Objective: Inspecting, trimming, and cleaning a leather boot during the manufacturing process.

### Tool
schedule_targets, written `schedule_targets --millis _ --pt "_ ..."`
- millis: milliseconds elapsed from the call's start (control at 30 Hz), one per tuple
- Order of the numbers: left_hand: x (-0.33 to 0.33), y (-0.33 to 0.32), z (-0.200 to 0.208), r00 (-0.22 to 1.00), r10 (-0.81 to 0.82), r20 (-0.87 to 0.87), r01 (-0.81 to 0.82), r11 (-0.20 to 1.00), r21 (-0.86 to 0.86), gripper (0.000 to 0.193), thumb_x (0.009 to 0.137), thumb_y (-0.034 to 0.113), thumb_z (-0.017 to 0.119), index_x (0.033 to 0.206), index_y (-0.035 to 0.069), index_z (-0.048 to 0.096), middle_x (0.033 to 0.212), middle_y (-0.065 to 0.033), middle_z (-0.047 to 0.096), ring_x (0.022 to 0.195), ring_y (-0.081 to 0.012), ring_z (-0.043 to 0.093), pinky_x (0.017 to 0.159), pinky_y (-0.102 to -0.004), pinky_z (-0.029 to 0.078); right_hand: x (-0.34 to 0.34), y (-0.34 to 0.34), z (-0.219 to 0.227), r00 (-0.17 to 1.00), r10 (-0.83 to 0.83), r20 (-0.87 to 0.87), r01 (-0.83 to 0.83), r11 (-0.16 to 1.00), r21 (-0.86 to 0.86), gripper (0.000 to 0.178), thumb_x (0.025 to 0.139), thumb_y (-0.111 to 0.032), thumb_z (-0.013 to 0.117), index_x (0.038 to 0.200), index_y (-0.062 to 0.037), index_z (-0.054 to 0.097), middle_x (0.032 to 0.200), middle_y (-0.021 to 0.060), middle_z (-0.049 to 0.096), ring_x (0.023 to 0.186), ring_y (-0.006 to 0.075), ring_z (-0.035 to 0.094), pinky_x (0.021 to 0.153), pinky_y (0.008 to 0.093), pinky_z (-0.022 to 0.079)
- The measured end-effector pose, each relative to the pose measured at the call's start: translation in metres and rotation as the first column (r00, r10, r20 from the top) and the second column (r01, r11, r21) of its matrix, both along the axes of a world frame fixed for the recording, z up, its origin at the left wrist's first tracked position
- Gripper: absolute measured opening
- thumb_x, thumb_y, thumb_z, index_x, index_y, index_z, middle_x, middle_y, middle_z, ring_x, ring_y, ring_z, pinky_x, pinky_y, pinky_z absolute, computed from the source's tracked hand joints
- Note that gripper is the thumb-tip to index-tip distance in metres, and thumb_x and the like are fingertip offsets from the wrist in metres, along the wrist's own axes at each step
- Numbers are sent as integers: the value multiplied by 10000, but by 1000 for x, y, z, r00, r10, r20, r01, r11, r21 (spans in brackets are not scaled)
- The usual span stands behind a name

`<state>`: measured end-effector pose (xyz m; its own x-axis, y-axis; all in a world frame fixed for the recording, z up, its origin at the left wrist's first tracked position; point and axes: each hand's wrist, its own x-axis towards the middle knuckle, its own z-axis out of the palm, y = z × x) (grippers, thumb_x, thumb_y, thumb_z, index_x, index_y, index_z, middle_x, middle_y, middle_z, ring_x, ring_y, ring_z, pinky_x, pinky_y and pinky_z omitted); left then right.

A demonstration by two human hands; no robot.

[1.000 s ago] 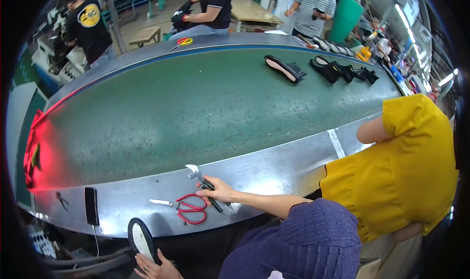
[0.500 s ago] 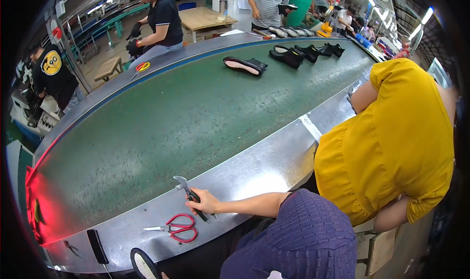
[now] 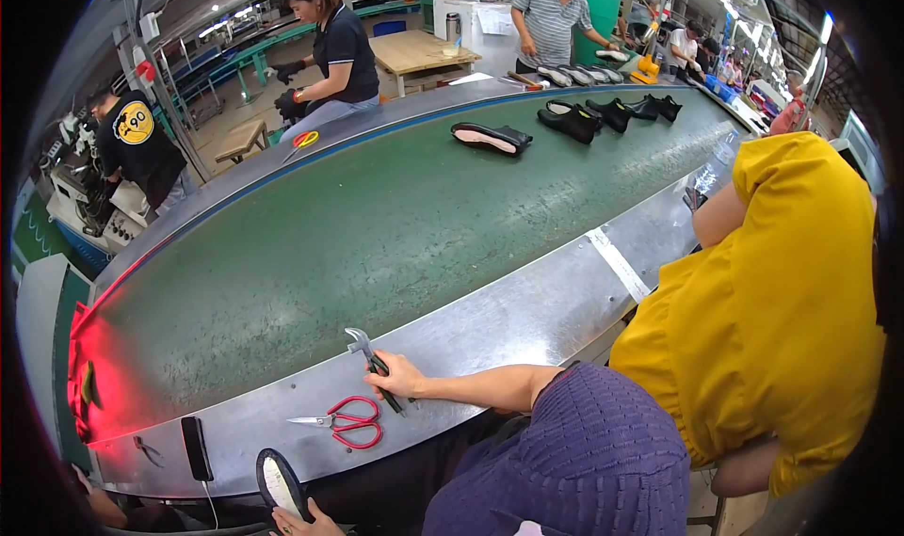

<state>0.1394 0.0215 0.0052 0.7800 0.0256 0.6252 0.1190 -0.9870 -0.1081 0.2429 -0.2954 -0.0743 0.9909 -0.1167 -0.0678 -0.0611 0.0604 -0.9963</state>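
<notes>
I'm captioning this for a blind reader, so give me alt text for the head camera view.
The person's right hand grips pincer pliers on the metal ledge of a green conveyor belt, beside red-handled scissors. Their left hand holds a black shoe sole at the lower edge. Black shoes ride the belt's far end.

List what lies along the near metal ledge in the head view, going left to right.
Black flat device → red-handled scissors → pincers held in the right hand → white tape strip.
</notes>
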Motion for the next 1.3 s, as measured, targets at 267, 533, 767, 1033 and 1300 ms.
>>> schedule_targets --millis 267,533,767,1033,1300 --pt "1 12 -6 1000 -13 -28 6 974 -224 574 683 220 788 1121 -87 579 1164 -222 606 1094 -343 569 1077 -503 316 14 8 -10 991 113 -66 -111 993 29 269 873 -161 647 1053 -18 507 675 65 611 552 143 608 522 317 508" --pt "14 -17 13 992 106 -69 -123 932 -340 667 697 203 782 1243 -71 512 1261 -233 527 1178 -387 493 1035 -460 382 34 66 103 731 647 -217 -682 699 -216 349 963 -115 536 1270 -20 398 672 60 585 567 143 599 514 281 494" --pt "6 -12 -8 979 195 -66 -206 920 -333 621 670 152 779 1169 -110 517 1197 -233 514 1165 -426 504 1041 -482 379 36 197 182 383 890 247 -662 451 -599 624 923 -73 557 1474 -81 265 685 89 617 590 157 609 583 300 492" --pt "1 -21 -19 888 281 363 150 571 -807 261 817 13 604 1047 -57 504 1055 -214 494 975 -355 535 870 -392 451 31 231 190 110 969 -222 -531 -132 -837 557 867 15 561 1390 -140 447 980 211 680 818 336 682 689 400 509" --pt "42 -35 -37 952 304 18 -273 876 -397 206 811 168 560 871 -17 629 1114 -275 596 1135 -439 540 1088 -535 315 41 218 200 56 896 -440 -565 -335 -754 501 980 -240 455 1453 -114 352 1075 239 645 652 275 604 559 334 489"
